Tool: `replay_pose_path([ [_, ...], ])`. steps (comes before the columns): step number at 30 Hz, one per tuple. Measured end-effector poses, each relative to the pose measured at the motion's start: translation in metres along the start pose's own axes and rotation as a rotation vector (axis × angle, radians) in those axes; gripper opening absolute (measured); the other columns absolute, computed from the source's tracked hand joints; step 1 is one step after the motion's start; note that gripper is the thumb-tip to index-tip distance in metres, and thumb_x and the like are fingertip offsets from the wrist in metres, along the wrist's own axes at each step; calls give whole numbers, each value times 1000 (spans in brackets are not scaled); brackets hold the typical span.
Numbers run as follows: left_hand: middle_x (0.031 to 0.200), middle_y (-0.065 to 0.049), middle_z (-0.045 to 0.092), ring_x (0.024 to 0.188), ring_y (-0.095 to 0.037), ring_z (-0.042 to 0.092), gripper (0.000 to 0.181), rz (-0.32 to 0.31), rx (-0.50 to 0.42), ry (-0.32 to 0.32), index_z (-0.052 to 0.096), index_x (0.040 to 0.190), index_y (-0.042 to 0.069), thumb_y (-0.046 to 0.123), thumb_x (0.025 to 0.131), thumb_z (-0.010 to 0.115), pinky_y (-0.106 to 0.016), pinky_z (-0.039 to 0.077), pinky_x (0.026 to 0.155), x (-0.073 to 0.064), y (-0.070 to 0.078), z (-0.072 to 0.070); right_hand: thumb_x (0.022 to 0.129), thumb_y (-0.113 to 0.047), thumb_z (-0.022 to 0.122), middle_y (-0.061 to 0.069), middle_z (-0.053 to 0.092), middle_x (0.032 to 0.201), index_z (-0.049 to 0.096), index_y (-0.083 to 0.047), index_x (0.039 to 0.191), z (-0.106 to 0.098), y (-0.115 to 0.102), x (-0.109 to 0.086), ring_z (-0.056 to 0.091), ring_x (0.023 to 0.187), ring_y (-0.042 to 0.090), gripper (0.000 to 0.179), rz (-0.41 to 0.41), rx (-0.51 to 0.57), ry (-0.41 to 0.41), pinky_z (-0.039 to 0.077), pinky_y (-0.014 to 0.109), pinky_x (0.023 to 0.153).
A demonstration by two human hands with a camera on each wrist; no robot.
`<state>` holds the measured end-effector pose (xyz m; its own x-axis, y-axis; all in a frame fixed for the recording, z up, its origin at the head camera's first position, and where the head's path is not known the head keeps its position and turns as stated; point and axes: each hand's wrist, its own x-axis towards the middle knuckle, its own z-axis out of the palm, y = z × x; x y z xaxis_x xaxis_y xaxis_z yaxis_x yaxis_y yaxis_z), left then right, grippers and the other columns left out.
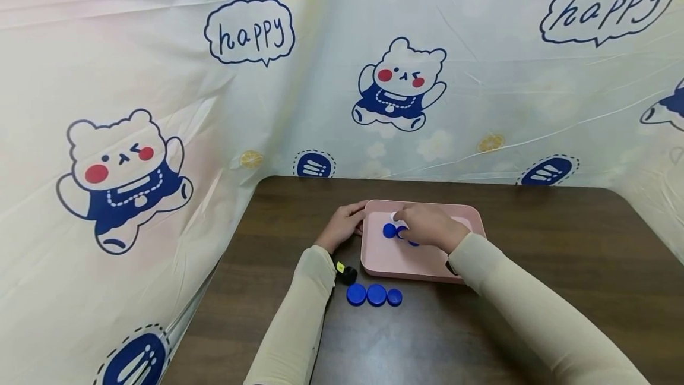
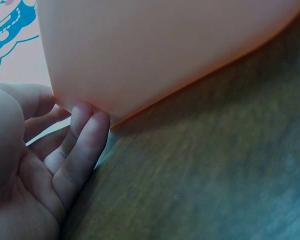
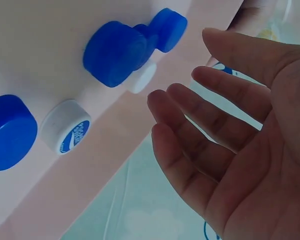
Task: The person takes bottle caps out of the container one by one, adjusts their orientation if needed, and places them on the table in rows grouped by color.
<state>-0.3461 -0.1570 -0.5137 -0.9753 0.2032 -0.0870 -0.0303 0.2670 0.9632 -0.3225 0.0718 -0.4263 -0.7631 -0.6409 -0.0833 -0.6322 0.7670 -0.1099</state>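
My left hand [image 1: 340, 227] grips the left rim of a pink tray [image 1: 395, 266]; in the left wrist view its curled fingers meet the tray's corner [image 2: 97, 75]. Over the tray hovers my right hand [image 1: 430, 227], which hides part of what lies inside. Its fingers are loosely bent and hold nothing in the right wrist view. Near the fingertips, apart from them, are several blue bottle caps, including a larger one [image 3: 115, 54] and another [image 3: 11, 132]. A white cap with blue print [image 3: 67, 126] and a second white cap [image 3: 142, 77] lie among them.
Three blue caps [image 1: 376, 294] lie in a row on the brown table [image 1: 427, 337] before the tray. Beside my left sleeve is a small black object with a yellow label [image 1: 347, 274]. A printed cloth [image 1: 331, 76] hangs behind the table.
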Motion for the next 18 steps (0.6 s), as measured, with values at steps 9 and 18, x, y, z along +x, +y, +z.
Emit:
replay_pose_path([
  [9, 98, -10, 66, 74, -23, 62, 38, 10, 0, -1, 57, 139, 22, 25, 102, 52, -35, 57, 66, 1, 0, -1, 85, -16, 73, 5, 66, 96, 71, -10, 116, 8, -2, 6, 59, 83, 18, 32, -13, -5, -19, 52, 38, 81],
  [18, 100, -11, 66, 74, -23, 62, 36, 16, 14, 8, 59, 137, 20, 23, 101, 54, -34, 57, 66, 0, 1, 0, 83, -14, 76, -2, 58, 78, 73, -8, 108, 20, 7, 7, 49, 71, 15, 27, 0, -2, -7, 46, 31, 69],
])
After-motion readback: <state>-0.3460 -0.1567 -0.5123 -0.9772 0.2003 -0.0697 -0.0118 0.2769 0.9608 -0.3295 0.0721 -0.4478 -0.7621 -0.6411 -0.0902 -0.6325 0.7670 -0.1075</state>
